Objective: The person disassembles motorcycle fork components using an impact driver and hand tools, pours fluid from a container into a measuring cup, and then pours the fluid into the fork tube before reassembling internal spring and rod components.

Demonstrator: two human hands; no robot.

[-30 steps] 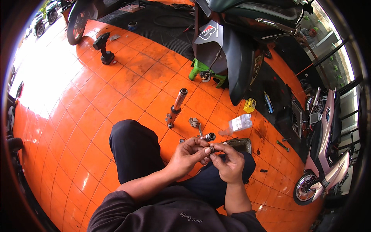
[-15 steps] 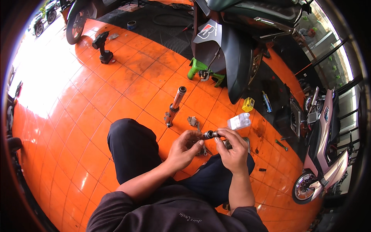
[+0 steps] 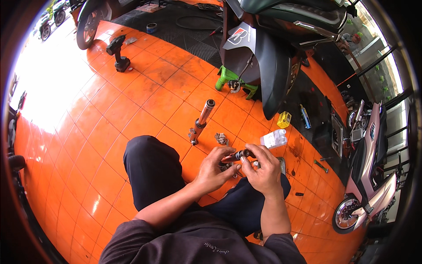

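Observation:
My left hand [image 3: 213, 171] is closed around a dark and silver metal tube [image 3: 233, 157], held almost level above my bent right leg. My right hand [image 3: 263, 172] has its fingers and thumb at the tube's right end, gripping a small metal fitting there. Behind them a fork leg [image 3: 200, 124] stands upright on the orange tiles, with a crumpled grimy rag [image 3: 221, 139] to its right. A clear plastic bottle [image 3: 273, 139] lies beyond my right fingers, and a metal tray [image 3: 282, 164] is partly hidden behind that hand.
A dark scooter [image 3: 277, 66] on a green stool [image 3: 228, 77] rises ahead. A pink scooter [image 3: 369, 176] stands right. On the floor are a cordless driver [image 3: 118, 55], yellow box [image 3: 284, 119], blue tube [image 3: 305, 116] and green-handled tool [image 3: 321, 166]. A person [image 3: 351, 44] is at the back right.
My hands, earlier pinching something small close together over the lying tube, have moved up and now have that tube raised between them, my right fingers over its end.

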